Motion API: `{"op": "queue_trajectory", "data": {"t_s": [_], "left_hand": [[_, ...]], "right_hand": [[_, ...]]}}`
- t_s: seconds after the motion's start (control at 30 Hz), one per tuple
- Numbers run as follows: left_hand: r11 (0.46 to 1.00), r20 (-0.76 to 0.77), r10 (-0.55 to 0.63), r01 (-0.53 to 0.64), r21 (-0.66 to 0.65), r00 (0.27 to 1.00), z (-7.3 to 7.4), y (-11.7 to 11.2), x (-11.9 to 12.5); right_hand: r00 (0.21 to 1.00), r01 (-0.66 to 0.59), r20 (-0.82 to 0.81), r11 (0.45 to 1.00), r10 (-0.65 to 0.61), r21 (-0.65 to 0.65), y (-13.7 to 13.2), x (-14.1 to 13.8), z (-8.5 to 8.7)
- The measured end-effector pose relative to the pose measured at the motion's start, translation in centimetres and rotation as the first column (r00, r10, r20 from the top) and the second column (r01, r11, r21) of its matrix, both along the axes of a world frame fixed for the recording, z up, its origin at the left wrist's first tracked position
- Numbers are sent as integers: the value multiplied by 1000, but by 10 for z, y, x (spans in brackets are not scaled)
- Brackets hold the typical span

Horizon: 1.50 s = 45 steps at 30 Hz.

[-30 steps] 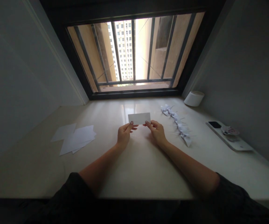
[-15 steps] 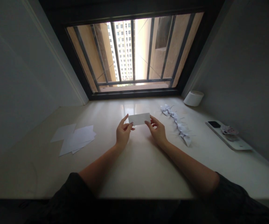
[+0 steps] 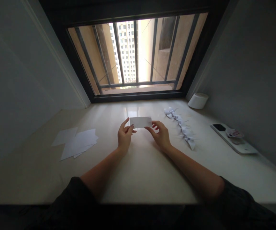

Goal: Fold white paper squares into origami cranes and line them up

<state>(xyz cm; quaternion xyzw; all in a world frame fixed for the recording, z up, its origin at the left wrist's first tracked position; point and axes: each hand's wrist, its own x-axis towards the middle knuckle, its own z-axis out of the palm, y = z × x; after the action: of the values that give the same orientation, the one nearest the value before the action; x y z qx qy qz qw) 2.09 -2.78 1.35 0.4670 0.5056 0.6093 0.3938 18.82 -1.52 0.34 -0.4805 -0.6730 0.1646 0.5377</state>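
Note:
A small white paper rectangle [image 3: 140,122], seemingly folded, is held up just above the sill. My left hand [image 3: 124,135] pinches its left end, thumb on the near face and fingers behind. At the other end, my right hand [image 3: 161,135] has its thumb at the lower edge near the right corner and its fingers at the right edge. Whether those fingers press on the paper is hard to see. To the right of my right hand lies a row of several folded white paper figures [image 3: 185,131] with thin pointed tips.
Loose white paper sheets [image 3: 79,143] lie on the pale sill [image 3: 138,179] at the left. A phone [image 3: 243,147] with a round grip lies at the right by the wall. Behind it stands a white rounded object [image 3: 198,101]. A barred window [image 3: 138,95] closes off the back.
The paper has shifted slightly left with my left hand. My right thumb has slid from the paper's face down to its lower edge.

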Motion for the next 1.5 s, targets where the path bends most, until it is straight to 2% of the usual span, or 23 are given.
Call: {"op": "queue_trajectory", "data": {"t_s": [0.17,0.3,0.43,0.57,0.63,0.77,0.97,1.1,1.3,1.4,1.5], "left_hand": [[1000,3,-6,6,16,1000,-4,2,-1],[1000,21,-31,31,2,999,-5,3,-2],[998,13,-61,61,-11,998,-5,3,0],[993,-80,-121,121,-13,989,-7,3,0],[996,-157,-84,86,9,984,-9,4,-1],[996,-265,72,-54,75,961,-10,6,-2],[998,-268,8,8,57,963,-8,5,0],[999,-285,2,12,47,958,-7,3,1],[1000,-199,10,-7,17,980,-8,3,-1],[998,-150,-59,62,20,987,-7,0,1],[989,-133,-134,140,40,982,-3,-4,4]], "right_hand": [[1000,11,-13,1000,-11,-15,5,1,-4],[998,64,0,997,-64,37,5,0,-2],[998,54,5,993,-55,104,1,-2,4],[999,36,-17,990,-34,138,0,-2,5],[998,41,-45,989,-35,139,2,-1,3],[990,85,-117,994,-77,64,4,1,-2],[966,-1,-260,998,-16,-66,2,-2,0],[948,-11,-319,993,-27,-120,0,-3,3],[952,75,-293,995,-91,-66,-2,-2,6],[959,63,-274,998,-66,-20,-3,-3,7],[982,43,-185,997,-30,71,-6,-2,8]]}}
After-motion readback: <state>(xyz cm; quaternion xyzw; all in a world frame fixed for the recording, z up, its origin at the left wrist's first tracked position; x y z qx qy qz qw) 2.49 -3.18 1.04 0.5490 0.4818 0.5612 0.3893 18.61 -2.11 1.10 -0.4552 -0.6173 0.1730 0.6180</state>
